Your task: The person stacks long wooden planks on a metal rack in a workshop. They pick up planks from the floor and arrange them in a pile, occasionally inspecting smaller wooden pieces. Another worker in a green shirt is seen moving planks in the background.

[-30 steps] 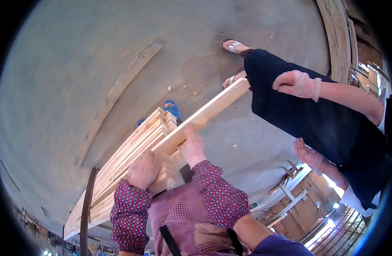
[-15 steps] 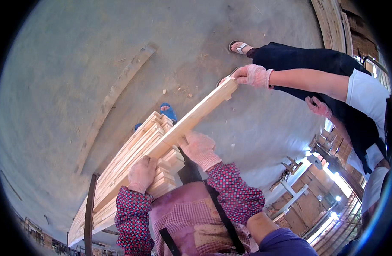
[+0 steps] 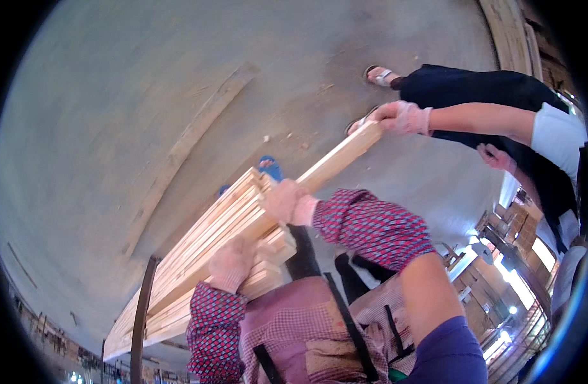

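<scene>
A long pale wooden plank [image 3: 340, 156] slants across a stack of similar planks [image 3: 207, 221], its far end jutting out to the upper right. My gloved right hand [image 3: 287, 201] is wrapped over the plank near the stack's end. Lower down, my gloved left hand [image 3: 232, 264] has its fingers curled on the same plank, above several short projecting plank ends. A co-worker's gloved hand [image 3: 403, 118] holds the plank's far end. Their other gloved hand [image 3: 497, 157] hangs free at their side.
A dark upright post [image 3: 141, 307] stands against the stack at lower left. One long board [image 3: 190, 137] lies on the floor beyond. Small wood scraps [image 3: 291, 136] lie near a blue sandal [image 3: 270, 168]. More boards [image 3: 506, 38] are at the upper right.
My right hand has moved up and over the plank from its near side. The view has shifted, and the co-worker's hand still holds the far end.
</scene>
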Tool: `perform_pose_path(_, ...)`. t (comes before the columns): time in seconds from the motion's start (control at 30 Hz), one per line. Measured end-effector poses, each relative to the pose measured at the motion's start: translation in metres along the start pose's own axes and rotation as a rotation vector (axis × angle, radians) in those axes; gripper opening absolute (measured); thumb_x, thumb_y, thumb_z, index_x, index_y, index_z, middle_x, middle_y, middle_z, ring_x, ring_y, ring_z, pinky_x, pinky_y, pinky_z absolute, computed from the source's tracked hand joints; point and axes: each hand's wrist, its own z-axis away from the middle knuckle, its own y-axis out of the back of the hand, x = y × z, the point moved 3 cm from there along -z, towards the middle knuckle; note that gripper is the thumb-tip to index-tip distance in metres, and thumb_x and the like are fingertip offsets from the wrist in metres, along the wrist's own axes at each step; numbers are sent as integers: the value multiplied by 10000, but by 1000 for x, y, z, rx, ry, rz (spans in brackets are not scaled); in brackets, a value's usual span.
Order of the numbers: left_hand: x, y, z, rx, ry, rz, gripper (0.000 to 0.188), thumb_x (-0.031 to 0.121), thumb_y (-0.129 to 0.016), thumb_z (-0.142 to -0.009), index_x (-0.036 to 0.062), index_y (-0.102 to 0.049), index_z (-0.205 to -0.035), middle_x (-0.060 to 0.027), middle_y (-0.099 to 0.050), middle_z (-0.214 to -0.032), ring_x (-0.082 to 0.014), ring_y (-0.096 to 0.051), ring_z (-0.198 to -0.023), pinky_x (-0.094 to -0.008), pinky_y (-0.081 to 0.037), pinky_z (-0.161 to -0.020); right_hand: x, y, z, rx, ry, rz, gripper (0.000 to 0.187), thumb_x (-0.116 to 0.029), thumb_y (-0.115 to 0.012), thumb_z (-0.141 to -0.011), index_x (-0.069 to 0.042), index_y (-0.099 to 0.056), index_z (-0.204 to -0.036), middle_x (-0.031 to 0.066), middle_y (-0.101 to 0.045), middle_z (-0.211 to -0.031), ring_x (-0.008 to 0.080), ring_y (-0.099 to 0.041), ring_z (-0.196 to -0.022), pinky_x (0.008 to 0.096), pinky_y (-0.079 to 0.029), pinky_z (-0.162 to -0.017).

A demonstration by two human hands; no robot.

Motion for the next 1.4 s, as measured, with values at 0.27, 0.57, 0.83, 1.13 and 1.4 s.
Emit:
perform_pose_path(0.27,0,2,-1,56,-13,68,429,412,-424,-932,47,-633,-1021,-201,-658,-1033,-366,-620,-1000,-470,-474,-873,-5,34,17,-44,59,-12,194,-183,-549,-859,-63,-699,-888,114,-699,-743,255,-708,-720,396,-558,-578)
perform_pose_path(0.57,-2,6,1,-34,-91,109,558,541,-440,-904,62,-630,-1120,-211,-654,-1060,-364,-615,-1035,-443,-471,-891,-5,20,18,-38,-21,55,151,-161,-574,-833,-97,-665,-934,77,-692,-825,231,-690,-792,378,-534,-637)
perform_pose_path(0.83,-4,9,-8,-203,-265,16,766,560,-689,-690,-40,-599,-1157,-234,-661,-1016,-343,-639,-1002,-394,-489,-887,-6,17,22,-90,-1,91,163,-146,-576,-848,-116,-695,-955,60,-716,-816,224,-712,-791,377,-554,-595)
perform_pose_path(1.13,9,18,-6,-335,-290,-264,974,557,-725,-619,-31,-431,-1338,-232,-526,-1223,-354,-583,-1095,-391,-491,-916,-5,33,17,-175,-5,97,253,-141,-553,-879,-53,-637,-1100,79,-711,-805,233,-710,-743,383,-564,-571)
perform_pose_path(1.4,-1,17,20,-283,-289,-179,957,571,-689,-627,4,-428,-1351,-191,-522,-1269,-335,-568,-1137,-384,-478,-936,-2,28,16,-42,89,59,233,-134,-547,-827,-24,-678,-985,107,-698,-747,247,-702,-697,417,-540,-518)
